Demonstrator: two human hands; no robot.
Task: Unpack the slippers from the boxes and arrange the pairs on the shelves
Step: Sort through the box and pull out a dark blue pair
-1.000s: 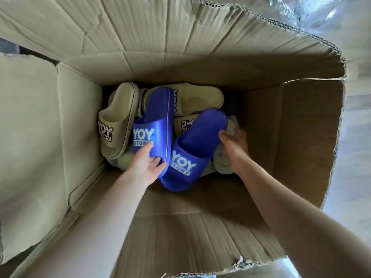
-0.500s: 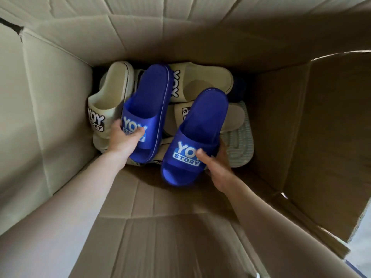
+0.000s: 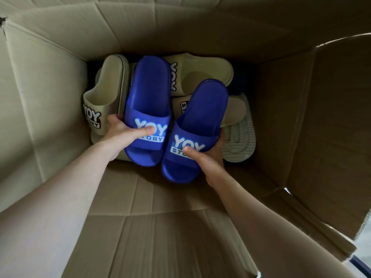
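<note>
Blue slippers (image 3: 149,83) are both in your hands, low inside the cardboard box (image 3: 301,127). Your left grip (image 3: 122,133) is clamped on the left slipper (image 3: 148,103), thumb across its strap; your right grip (image 3: 208,159) is clamped on the right slipper (image 3: 202,113) likewise. They sit side by side above beige slippers (image 3: 108,91) on the box floor

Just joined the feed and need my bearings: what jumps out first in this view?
The eye goes to two bright blue rubber slippers with white YOY STORY lettering at the centre: the left hand grips one blue slipper, the right hand the other blue slipper. Under them, cream rubber slippers lie jumbled at the bottom of the large brown cardboard box, one sole-up on the right.
</note>
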